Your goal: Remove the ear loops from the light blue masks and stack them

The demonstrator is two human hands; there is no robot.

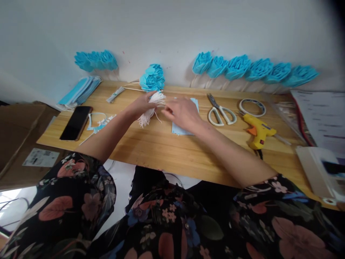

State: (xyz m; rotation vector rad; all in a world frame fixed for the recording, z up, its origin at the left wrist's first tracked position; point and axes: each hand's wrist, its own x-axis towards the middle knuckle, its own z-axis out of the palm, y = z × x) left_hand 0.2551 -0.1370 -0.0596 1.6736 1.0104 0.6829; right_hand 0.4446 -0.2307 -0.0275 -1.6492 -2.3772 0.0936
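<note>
My left hand [142, 104] is closed round a bundle of white cords [157, 97], whose loose ends spread out above and below the fingers. Close by on the right, my right hand [182, 112] has its fingers curled in a pinch at strands coming from the bundle; its fingertips are partly hidden. Pale blue sheets [178, 130] lie on the table under my right hand. Just behind my left hand rests a cluster of blue flowers [152, 77] with thin stick stems.
On the wooden table [151, 147] are a phone [76, 123], scissors [219, 110], a tape roll [252, 108] and a yellow glue gun [258, 131]. Blue masks [79, 91] are stacked at left. Blue flowers [237, 67] on sticks line the wall, with several more [95, 60] at left.
</note>
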